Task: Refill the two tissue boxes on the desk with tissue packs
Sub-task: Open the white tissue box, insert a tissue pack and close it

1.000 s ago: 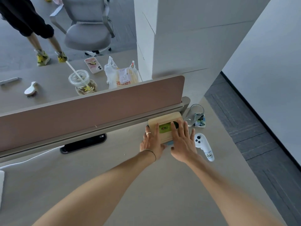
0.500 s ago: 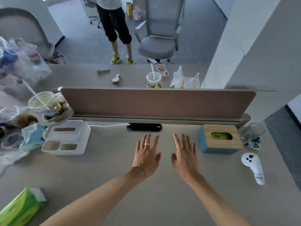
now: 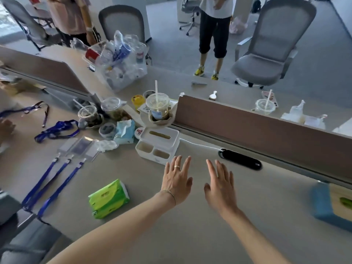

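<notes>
A white tissue box [image 3: 159, 143] with a slot on top and two front compartments stands by the partition, just beyond my left hand [image 3: 177, 180]. A green tissue pack [image 3: 108, 200] lies flat on the desk to the left of my left forearm. At the right edge sits a blue tissue box with a wooden lid [image 3: 332, 204]; green shows in its slot. My right hand [image 3: 221, 186] hovers beside the left. Both hands are flat, fingers spread, holding nothing.
Plastic drink cups [image 3: 157, 106], a blue wipe pack [image 3: 124, 131] and crumpled tissue crowd the desk behind the white box. Blue lanyards [image 3: 49, 180] lie at the left. A brown partition [image 3: 257, 122] and a black power strip [image 3: 240, 159] run along the back. People and chairs stand beyond.
My view has swung left from the blue box. Both hands left its wooden lid and moved left across the desk; they now hover near the white box, and the green pack has come closer.
</notes>
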A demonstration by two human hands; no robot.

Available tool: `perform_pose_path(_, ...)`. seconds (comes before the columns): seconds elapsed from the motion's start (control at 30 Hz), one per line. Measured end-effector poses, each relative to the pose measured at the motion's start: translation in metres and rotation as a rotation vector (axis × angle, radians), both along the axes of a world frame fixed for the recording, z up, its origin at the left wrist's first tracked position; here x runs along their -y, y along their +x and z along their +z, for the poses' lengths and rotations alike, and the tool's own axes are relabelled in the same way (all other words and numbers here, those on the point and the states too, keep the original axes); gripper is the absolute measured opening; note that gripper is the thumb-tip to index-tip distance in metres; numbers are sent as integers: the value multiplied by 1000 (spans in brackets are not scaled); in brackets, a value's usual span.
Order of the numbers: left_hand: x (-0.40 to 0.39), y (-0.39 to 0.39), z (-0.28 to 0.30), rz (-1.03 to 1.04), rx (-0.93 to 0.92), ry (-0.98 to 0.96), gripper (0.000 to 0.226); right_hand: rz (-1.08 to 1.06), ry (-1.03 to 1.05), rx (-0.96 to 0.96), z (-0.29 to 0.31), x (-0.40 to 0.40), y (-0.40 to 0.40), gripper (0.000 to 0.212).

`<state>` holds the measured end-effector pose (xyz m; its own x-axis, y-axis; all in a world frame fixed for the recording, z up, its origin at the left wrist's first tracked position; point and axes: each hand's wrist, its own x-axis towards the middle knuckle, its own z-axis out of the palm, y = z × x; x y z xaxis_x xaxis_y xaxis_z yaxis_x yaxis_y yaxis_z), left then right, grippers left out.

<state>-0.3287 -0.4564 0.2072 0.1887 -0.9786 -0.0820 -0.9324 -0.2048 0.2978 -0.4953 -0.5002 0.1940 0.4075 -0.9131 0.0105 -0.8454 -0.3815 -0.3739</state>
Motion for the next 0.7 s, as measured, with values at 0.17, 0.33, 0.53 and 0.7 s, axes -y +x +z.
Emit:
perform_pose_path(0.17,-8,72,-6,53,2,13,77,67,26,18,1,-4,74,91)
perform_pose_path(0.33,1,130,-26,62,25,103,75,103,96,72,-11,0,131,84)
perform_pose_path(0.53,34,185,-45,334,-264,107,76,-112,316,67,-23,24,177,80)
perform_pose_path(0.7,70,222,-55,400,-323,131,83,-254,439,0,-36,58,197,78)
